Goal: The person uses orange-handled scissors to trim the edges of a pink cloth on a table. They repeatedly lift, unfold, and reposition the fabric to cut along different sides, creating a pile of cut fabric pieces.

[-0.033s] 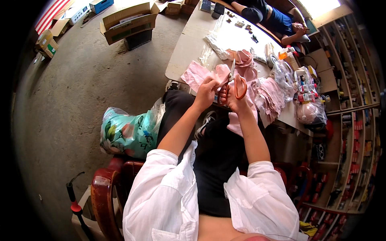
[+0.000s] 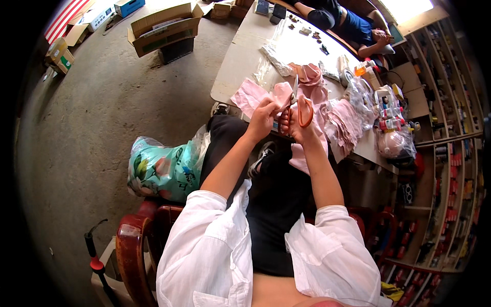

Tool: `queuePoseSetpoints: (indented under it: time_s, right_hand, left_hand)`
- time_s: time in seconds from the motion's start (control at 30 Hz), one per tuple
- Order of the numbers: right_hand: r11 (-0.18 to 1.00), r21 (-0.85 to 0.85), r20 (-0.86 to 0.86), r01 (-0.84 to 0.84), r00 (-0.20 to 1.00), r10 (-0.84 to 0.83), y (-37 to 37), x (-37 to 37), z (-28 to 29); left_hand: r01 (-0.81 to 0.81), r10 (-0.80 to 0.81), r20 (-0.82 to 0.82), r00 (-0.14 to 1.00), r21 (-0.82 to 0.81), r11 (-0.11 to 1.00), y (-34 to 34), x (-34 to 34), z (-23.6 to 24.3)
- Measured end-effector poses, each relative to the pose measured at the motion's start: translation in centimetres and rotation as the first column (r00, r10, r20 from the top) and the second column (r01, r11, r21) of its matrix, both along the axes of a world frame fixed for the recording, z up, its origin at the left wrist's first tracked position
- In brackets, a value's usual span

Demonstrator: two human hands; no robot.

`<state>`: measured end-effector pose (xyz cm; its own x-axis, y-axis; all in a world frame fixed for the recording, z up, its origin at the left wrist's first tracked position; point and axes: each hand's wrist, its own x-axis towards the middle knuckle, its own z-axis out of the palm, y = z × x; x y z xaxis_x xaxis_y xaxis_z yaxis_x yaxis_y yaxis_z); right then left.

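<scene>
- The concrete floor fills the left half of the view, grey and scuffed
- The long pale table runs from the middle toward the upper right, its near edge just ahead of the person's knees
- An open cardboard box stands on the floor at upper left, well apart from the hands
- A green flowered plastic bag sits on the floor against the person's left leg, beside the red wooden chair
- Another person in blue sits at the far end of the table, hands near their own lap
- Shelves packed with small goods line the right rim
- A heap of pink fabric pieces lies on the table just right of the hands, with clear bags of small items beyond it
- The pink cloth piece being worked hangs at the table's near edge, partly over it, touching both hands
- The left hand is clenched on the pink cloth piece, pinching its lower edge
- The right hand is closed through the handles of the orange-handled scissors, just beside the left hand
- The scissors point up and away from the person, blades against the cloth; whether the blades are apart cannot be told
</scene>
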<state>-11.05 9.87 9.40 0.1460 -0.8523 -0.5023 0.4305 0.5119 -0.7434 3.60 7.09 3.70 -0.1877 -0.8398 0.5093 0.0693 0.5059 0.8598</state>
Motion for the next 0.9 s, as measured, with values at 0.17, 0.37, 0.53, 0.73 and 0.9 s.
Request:
queuePoseSetpoints:
  time_s: [0.17, 0.37, 0.53, 0.73, 0.9]
  right_hand:
    - [0.992, -0.004, -0.160, 0.129, 0.979, -0.128, -0.4, -0.2, -0.5]
    - [0.990, -0.043, -0.150, 0.135, 0.979, -0.140, -0.7, -0.7, 0.1]
    - [0.979, 0.005, -0.084, 0.204, 0.976, -0.203, -1.6, -0.1, 1.6]
    - [0.977, -0.009, -0.184, 0.212, 0.960, -0.210, -3.2, -2.0, 0.0]
    - [0.972, -0.122, -0.414, 0.203, 0.879, -0.235, -2.0, -1.0, 0.6]
  left_hand:
    - [0.005, -0.005, -0.053, 0.999, -0.002, 1.000, -0.1, 0.2, 0.0]
    - [-0.044, 0.045, -0.073, 0.996, 0.010, 0.999, -0.3, 0.2, -0.3]
    - [0.091, -0.086, -0.079, 0.993, 0.073, 0.993, 0.2, 0.8, -0.3]
    - [0.033, -0.023, -0.091, 0.996, 0.113, 0.993, -0.2, 0.1, -1.1]
    - [0.055, -0.026, -0.125, 0.992, 0.234, 0.971, -0.7, -0.1, -2.3]
